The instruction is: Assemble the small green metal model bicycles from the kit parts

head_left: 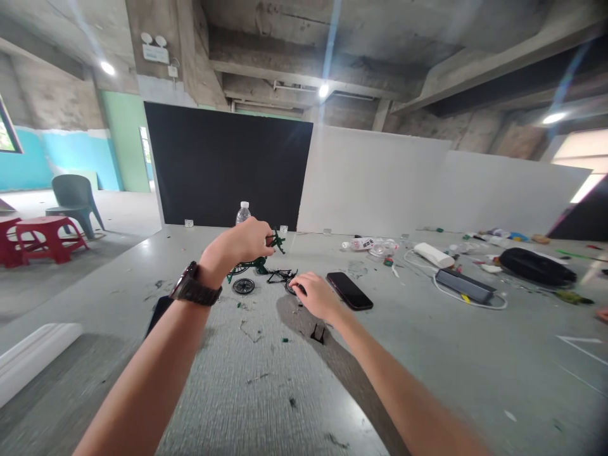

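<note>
My left hand (247, 239), wearing a black watch on its wrist, is closed on a dark green branched plastic piece (278, 240) held above the table. Beneath that hand sits a green toy bicycle part (259, 263), partly hidden. A small black spoked wheel (244, 286) lies flat nearby. To the right is a black miniature bicycle frame (279, 276). My right hand (313, 294) has its fingers pinched at another small black wheel (289, 287) by the frame's end. A small black bracket-like part (318, 334) lies just in front of it.
A black phone (350, 291) lies right of my right hand. Behind my left hand stands a clear bottle (243, 213). Green scraps dot the grey table (228, 392). Farther right are a plastic bottle (368, 245), a white power bank (434, 254), a cable and a black case (536, 266).
</note>
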### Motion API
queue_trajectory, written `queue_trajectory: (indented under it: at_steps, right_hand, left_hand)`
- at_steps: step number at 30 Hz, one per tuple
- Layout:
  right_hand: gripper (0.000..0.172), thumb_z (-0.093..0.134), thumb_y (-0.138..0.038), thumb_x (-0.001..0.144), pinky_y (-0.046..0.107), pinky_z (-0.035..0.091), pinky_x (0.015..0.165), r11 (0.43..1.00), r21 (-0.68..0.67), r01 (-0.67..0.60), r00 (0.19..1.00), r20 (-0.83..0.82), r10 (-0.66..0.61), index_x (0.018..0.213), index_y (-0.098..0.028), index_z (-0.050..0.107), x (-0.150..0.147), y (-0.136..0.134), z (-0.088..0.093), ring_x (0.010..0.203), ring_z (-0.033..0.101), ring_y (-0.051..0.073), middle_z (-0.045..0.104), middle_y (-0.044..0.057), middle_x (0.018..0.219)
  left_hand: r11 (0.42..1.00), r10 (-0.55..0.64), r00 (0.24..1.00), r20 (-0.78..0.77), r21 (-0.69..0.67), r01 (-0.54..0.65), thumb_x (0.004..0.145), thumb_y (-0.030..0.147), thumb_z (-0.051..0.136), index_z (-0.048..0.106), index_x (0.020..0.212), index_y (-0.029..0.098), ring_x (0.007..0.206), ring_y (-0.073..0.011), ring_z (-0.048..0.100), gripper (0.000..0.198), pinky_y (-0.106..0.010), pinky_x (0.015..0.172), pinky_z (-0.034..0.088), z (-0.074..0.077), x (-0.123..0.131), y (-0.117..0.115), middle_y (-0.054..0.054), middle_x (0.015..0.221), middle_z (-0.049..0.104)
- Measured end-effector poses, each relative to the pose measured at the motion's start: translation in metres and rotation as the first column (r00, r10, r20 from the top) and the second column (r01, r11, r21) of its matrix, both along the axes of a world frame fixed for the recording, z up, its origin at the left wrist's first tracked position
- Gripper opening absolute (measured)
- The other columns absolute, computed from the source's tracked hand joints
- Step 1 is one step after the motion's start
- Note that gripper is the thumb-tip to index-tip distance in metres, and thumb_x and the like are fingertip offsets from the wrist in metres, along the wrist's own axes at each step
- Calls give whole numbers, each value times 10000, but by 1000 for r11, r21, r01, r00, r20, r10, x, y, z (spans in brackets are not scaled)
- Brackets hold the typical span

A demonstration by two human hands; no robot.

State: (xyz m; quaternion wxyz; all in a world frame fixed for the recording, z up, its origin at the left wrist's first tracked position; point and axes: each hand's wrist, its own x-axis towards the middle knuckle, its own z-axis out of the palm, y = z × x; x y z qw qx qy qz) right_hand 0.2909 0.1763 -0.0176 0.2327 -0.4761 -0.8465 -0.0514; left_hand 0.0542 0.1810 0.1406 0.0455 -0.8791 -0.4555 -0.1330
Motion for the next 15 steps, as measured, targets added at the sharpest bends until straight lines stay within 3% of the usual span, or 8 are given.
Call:
queue_trajectory:
  at_steps: [5,11,15]
  right_hand:
    - [174,530,-196,936,369,408,946,996,-7,-88,996,25,88,1007,-231,685,-39,-14,-6,1018,600,200,718,40,1033]
    - [277,559,-316,934,387,383,987,974,-3,-227,966,127,226,1186,-217,616,-121,-2,-13,1113,587,233,699,70,1165]
    - [155,544,-187,908,360,422,888,972,-22,-233,957,171,233,1012,-202,658,-164,18,-19,982,642,240,736,55,967]
  left_hand:
    - [1000,-3,1000,9,1,3,800,269,624,645,649,141,477,-89,364,199,-294,527,237,3,1,-7,10,501,456]
    - [999,-30,999,30,-28,31,791,253,600,663,689,148,476,-93,365,159,-288,513,246,-1,11,-7,7,513,479]
    - [998,-43,999,19,-45,44,792,256,586,682,702,145,502,-107,401,172,-302,535,264,-7,16,-5,-11,539,511]
